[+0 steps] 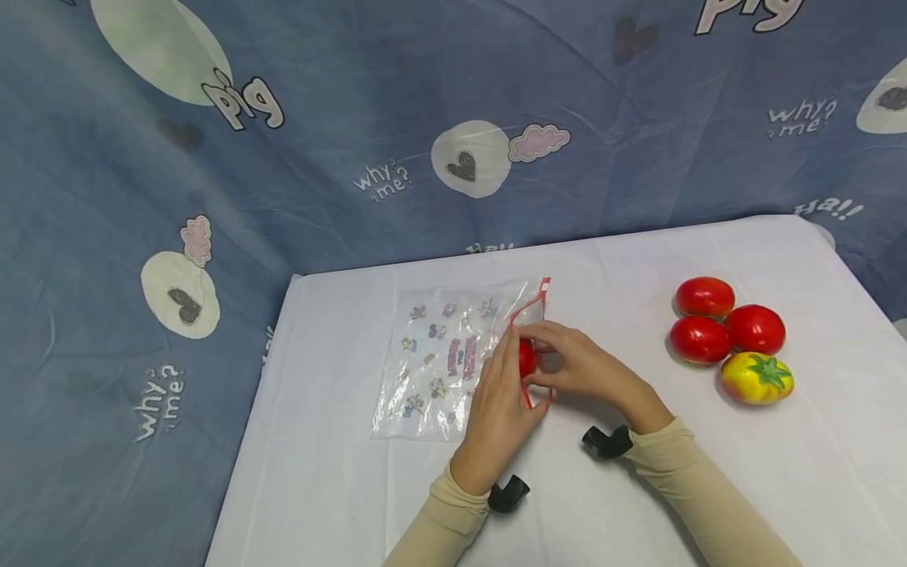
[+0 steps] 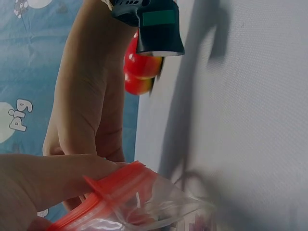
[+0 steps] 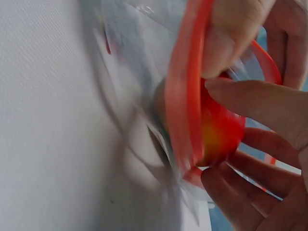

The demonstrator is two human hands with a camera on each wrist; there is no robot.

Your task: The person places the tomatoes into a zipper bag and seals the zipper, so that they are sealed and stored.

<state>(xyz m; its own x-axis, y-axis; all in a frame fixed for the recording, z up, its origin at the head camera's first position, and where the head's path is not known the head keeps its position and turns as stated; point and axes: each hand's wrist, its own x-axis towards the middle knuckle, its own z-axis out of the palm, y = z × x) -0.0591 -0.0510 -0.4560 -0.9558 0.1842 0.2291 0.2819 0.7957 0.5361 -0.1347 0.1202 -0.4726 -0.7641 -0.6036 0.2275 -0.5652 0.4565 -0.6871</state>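
A clear zip bag [image 1: 425, 370] with cartoon prints and a red zip edge lies on the white table. My left hand [image 1: 498, 409] pinches its open edge, thumb at the red strip [image 2: 115, 185] in the left wrist view. My right hand [image 1: 584, 364] holds a red tomato [image 1: 527, 358] at the mouth of the bag. In the right wrist view the tomato [image 3: 216, 127] shows a yellow patch and sits partly behind the red strip, with right fingers [image 3: 260, 101] curled round it. The far side of the tomato is hidden by the bag edge.
To the right stand several more tomatoes: red ones [image 1: 700, 340] grouped together, and a yellow-red one [image 1: 757, 378] with a green leafy top. A blue printed cloth [image 1: 340, 118] hangs behind the table [image 1: 319, 488]. Black wrist cameras [image 1: 607, 442] sit on both sleeves.
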